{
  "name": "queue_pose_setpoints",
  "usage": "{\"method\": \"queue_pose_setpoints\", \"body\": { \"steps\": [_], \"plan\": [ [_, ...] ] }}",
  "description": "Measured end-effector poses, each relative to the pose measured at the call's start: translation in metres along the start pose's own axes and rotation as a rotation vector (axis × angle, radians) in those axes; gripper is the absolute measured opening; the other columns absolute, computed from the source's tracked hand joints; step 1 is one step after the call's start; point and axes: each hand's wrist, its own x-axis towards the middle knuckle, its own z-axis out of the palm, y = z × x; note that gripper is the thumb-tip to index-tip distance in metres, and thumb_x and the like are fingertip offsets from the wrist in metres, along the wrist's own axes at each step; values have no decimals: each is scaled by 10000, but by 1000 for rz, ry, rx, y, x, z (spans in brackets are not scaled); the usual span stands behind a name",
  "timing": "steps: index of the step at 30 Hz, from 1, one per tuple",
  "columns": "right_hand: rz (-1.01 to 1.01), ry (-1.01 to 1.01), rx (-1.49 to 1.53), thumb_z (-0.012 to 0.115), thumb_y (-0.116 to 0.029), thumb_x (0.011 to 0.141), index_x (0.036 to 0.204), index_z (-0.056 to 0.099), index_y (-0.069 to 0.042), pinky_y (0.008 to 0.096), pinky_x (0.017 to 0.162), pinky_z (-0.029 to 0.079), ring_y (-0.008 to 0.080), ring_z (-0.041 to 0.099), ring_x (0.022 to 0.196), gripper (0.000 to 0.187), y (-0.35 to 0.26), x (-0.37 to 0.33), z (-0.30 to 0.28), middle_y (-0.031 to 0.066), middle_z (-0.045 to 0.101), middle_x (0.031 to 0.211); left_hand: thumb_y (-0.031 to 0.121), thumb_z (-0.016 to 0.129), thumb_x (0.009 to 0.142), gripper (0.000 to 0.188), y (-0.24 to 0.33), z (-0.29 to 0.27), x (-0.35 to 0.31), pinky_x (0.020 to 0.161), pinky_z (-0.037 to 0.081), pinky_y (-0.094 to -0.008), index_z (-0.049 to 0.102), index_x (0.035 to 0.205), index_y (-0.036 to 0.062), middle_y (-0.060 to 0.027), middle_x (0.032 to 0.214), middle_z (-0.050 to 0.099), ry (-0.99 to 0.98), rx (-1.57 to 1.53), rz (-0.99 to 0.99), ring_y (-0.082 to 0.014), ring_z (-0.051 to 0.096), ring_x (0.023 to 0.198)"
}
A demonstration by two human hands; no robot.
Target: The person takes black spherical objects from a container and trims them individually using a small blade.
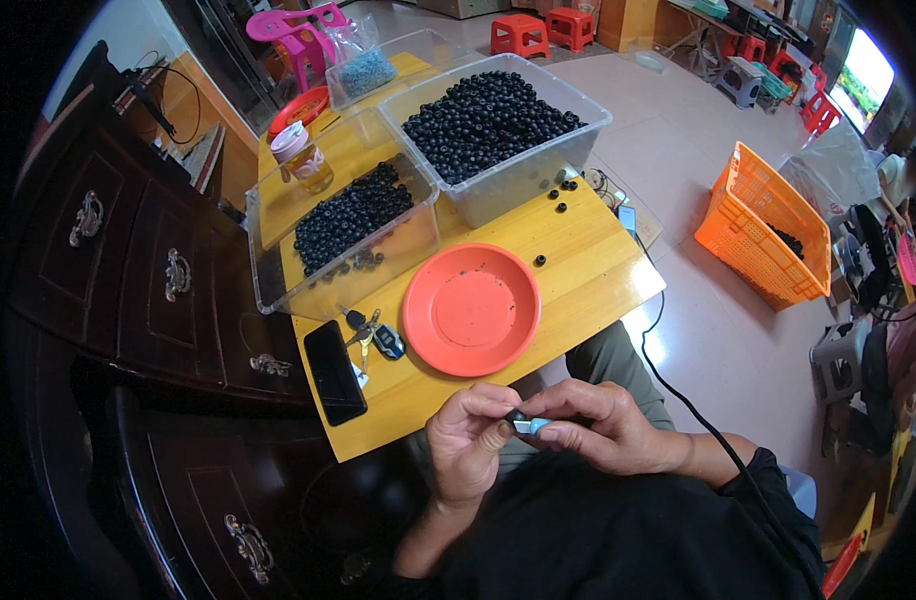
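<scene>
Currently, at lower centre, the left hand (466,445) pinches a black piece (516,414); the right hand (608,428) clamps a blue part (540,426) against it. Upper-centre bins (523,182) hold more; which are finished cannot be told.

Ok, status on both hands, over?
Left hand pinching small black piece. Right hand gripping small light-blue piece beside it. Black cable crosses right forearm.

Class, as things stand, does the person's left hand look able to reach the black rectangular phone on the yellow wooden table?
Probably yes: nothing seems to block the way from the left hand to the black rectangular phone, though that hand apparently holds a small round black bead.
</scene>
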Motion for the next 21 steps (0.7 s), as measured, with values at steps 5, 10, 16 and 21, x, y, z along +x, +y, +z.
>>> {"method": "queue_pose_setpoints", "body": {
  "steps": [5,10,16,21],
  "plan": [
    [48,21,82,557,-87,905,1090,552,22,220,663,487,108,620,770,215,9,-3,0,81,647,880,-6,667,780,152,4,6,0,731,512,-313,548,873,-30,-159,945,576,19,58,-13,-197,593,812],
    [156,51,351,536,-110,922,1089,545,-1,185,555,411,71,547,672,200,6,1,4,60,621,849,-28,641,799,139,0,6,-1,715,511,-296,544,898,-29,-155,962,573,30,-46,-50,-191,594,806],
    [364,93,743,595,-118,887,1014,521,-22,178,497,382,82,552,630,175,9,11,0,61,586,776,-35,612,826,114,-3,5,1,724,511,-284,536,911,-28,-158,965,576,-15,-116,-68,-187,594,812],
    [286,101,588,658,-32,824,951,497,-32,192,516,419,94,586,663,206,16,20,4,35,589,767,-11,645,797,134,3,13,6,652,477,-280,542,884,-13,-153,893,577,35,-1,-57,-187,569,755]
  ]
}}
